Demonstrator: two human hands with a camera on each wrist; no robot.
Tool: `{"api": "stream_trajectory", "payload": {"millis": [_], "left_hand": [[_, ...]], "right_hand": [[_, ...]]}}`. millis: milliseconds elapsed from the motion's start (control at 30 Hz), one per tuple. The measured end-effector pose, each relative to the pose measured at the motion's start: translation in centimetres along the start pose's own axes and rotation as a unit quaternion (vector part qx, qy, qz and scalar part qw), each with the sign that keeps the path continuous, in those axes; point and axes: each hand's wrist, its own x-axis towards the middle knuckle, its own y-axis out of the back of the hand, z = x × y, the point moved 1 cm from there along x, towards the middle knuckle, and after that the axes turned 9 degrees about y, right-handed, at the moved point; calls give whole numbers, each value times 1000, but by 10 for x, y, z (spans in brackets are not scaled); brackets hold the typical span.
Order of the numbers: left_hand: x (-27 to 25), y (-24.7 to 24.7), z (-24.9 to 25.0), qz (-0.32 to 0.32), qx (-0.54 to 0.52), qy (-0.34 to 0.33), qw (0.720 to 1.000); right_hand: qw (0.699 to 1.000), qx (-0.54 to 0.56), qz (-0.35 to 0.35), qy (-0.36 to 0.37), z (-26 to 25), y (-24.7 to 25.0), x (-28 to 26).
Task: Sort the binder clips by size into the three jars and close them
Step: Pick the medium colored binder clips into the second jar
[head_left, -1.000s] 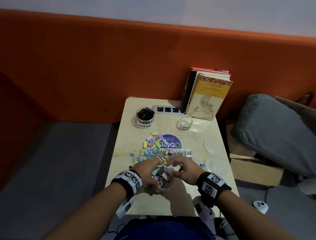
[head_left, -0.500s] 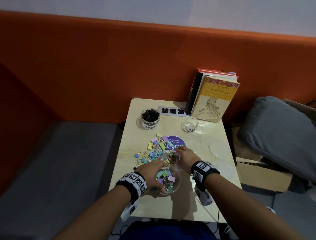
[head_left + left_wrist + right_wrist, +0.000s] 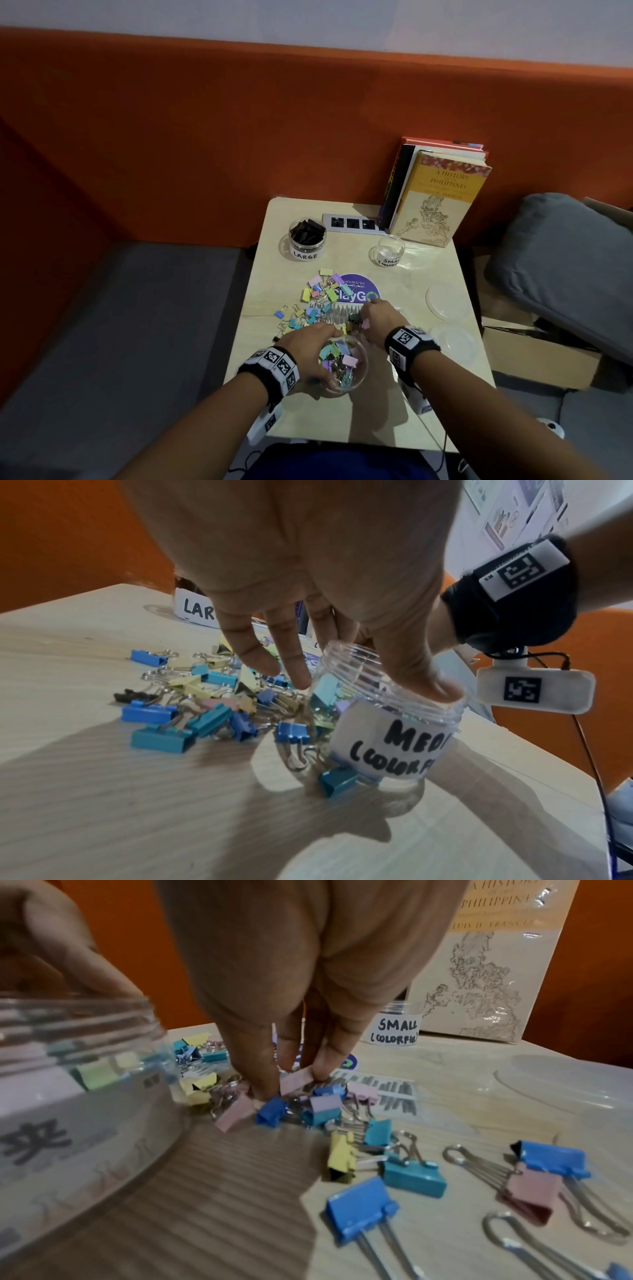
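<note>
The wooden table (image 3: 421, 342) was seen bearing everything, with the book "A History of the Philippines" (image 3: 442, 198) propped at its 1 o'clock corner. The jar labelled LARGE (image 3: 307, 238), filled with black clips, was stood at 11 o'clock, and the jar labelled SMALL (image 3: 390, 251) at 1 o'clock. The jar labelled MEDIUM (image 3: 390, 729), partly filled with pastel clips and uncapped, was gripped at its rim by the left hand (image 3: 310, 349) near 6 o'clock. Loose colourful binder clips (image 3: 315, 308) were scattered at the centre. A pink binder clip (image 3: 296, 1080) in that pile was pinched by the right hand (image 3: 378, 322).
</note>
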Motion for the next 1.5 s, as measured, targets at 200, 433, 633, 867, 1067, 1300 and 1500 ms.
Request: {"api": "stream_trajectory", "payload": {"millis": [200, 433, 633, 867, 1067, 1300, 1500], "left_hand": [[0, -2, -1, 2, -1, 0, 1000], [0, -3, -2, 10, -11, -5, 1000], [-1, -3, -3, 9, -8, -14, 1000], [-2, -4, -3, 14, -15, -10, 1000], [-2, -9, -8, 23, -58, -20, 998], [5, 0, -48, 112, -101, 7, 989], [29, 19, -68, 152, 55, 53, 985]], "right_hand": [[995, 75, 59, -39, 4, 11, -17], [942, 327, 71, -13, -9, 40, -54], [942, 325, -59, 59, -18, 38, -72], [977, 197, -50, 68, -29, 9, -70], [986, 146, -46, 71, -43, -9, -71], [984, 163, -48, 48, -40, -5, -76], [983, 179, -39, 32, -39, -6, -81]]}}
